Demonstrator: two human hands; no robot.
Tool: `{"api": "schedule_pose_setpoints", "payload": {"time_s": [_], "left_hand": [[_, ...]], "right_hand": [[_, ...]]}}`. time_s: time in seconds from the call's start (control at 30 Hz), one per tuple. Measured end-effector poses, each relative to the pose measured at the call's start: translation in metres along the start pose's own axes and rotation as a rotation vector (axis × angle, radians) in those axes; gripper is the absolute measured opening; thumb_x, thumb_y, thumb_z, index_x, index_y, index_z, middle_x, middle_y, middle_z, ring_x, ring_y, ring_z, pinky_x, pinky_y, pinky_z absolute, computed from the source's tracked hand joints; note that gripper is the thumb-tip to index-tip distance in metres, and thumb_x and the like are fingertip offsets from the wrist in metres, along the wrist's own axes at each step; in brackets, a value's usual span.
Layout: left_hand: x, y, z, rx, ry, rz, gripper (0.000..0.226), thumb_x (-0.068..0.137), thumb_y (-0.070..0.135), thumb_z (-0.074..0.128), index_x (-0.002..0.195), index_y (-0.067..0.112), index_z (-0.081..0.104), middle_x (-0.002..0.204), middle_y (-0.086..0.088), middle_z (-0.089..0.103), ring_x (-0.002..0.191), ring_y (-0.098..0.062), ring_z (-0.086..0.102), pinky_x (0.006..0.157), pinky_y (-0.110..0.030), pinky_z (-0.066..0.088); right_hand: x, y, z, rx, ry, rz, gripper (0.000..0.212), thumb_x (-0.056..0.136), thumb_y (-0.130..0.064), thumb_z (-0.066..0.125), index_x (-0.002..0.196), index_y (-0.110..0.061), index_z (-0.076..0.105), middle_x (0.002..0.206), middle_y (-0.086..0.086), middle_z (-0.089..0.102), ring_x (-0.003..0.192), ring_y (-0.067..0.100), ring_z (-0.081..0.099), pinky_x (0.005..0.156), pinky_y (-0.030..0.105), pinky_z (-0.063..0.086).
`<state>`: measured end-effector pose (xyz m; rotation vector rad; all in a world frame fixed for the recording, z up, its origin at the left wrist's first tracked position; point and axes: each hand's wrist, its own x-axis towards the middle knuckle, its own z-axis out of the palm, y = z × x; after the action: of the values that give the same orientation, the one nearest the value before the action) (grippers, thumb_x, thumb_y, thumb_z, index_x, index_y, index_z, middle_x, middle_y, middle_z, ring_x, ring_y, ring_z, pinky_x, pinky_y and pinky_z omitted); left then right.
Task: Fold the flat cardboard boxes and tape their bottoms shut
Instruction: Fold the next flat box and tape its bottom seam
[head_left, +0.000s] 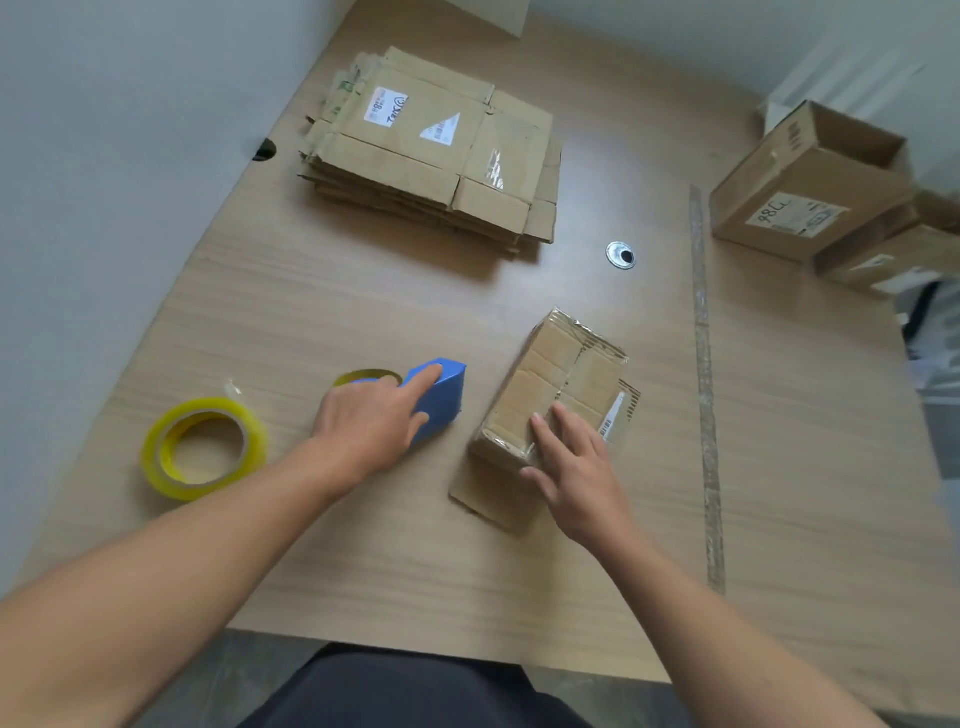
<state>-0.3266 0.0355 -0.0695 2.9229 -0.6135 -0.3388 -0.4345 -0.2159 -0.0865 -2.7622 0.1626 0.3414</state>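
Where the right hand (576, 467) rests, glossy tape (524, 447) crosses the corrugated box (550, 364).

Bright, soft and even, as under diffuse daylight, with no hard-edged shadow anywhere. Short blurred shadows on the near side of the stack of flattened brown cardboard boxes (431, 150) and under the yellow-tinted roll of clear tape (205, 447), so lit mostly from above and the far side. Faint pale sheen on the light wood-grain tabletop (597, 176) toward the far right. Small white glints on the shiny tape along the far edge of the small folded brown cardboard box (550, 389). Fairly sharp in the centre; smeared at the right edge, around the open brown cardboard carton (810, 182). Wide-angle stretching outward, strongest in the 2 lower corners.
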Motion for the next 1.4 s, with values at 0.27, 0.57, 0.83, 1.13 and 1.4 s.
{"api": "schedule_pose_setpoints", "payload": {"time_s": [0.27, 0.57, 0.83, 1.13, 1.4], "left_hand": [[0.004, -0.035, 0.022, 0.006, 0.115, 0.002, 0.065, 0.100, 0.029, 0.051, 0.157, 0.036, 0.019, 0.096, -0.010, 0.054, 0.081, -0.031, 0.054, 0.061, -0.035, 0.030], [-0.003, -0.039, 0.013, -0.051, 0.201, 0.035, 0.069, 0.088, 0.028, 0.070, 0.150, 0.027, 0.041, 0.130, -0.023, 0.054, 0.109, -0.041, 0.055, 0.080, -0.046, 0.050], [-0.024, 0.018, 0.034, -0.454, 0.175, 0.464, 0.039, 0.079, 0.013, 0.083, 0.117, 0.013, 0.074, 0.128, -0.015, 0.064, 0.114, -0.032, 0.064, 0.089, -0.047, 0.057], [-0.018, 0.036, 0.054, -0.639, 0.197, 0.263, 0.026, 0.084, 0.022, 0.079, 0.107, 0.011, 0.074, 0.134, -0.005, 0.060, 0.124, -0.024, 0.057, 0.096, -0.042, 0.052], [-0.012, 0.043, 0.056, -0.661, 0.073, 0.247, 0.045, 0.088, 0.019, 0.074, 0.132, 0.014, 0.064, 0.148, -0.006, 0.043, 0.131, -0.024, 0.049, 0.106, -0.042, 0.046]], "right_hand": [[-0.019, -0.026, 0.014, 0.022, 0.210, -0.112, 0.042, 0.080, -0.018, 0.082, 0.121, -0.019, 0.072, 0.140, 0.020, 0.055, 0.130, 0.044, 0.049, 0.093, 0.048, 0.050], [-0.020, -0.026, 0.034, 0.015, 0.325, -0.229, 0.062, 0.072, 0.012, 0.078, 0.125, -0.018, 0.070, 0.142, 0.021, 0.053, 0.132, 0.047, 0.047, 0.098, 0.052, 0.049], [-0.010, -0.020, 0.038, 0.175, 0.367, -0.198, 0.045, 0.073, 0.004, 0.082, 0.110, -0.020, 0.077, 0.127, 0.020, 0.064, 0.117, 0.049, 0.057, 0.099, 0.046, 0.044], [-0.019, -0.042, 0.030, 0.143, 0.376, -0.100, 0.029, 0.081, -0.015, 0.079, 0.110, -0.019, 0.077, 0.126, 0.008, 0.067, 0.102, 0.040, 0.061, 0.085, 0.046, 0.052], [0.009, -0.006, -0.030, 0.210, 0.350, 0.072, 0.046, 0.093, -0.023, 0.068, 0.137, -0.017, 0.059, 0.145, 0.007, 0.052, 0.130, 0.033, 0.047, 0.109, 0.050, 0.036]]}}
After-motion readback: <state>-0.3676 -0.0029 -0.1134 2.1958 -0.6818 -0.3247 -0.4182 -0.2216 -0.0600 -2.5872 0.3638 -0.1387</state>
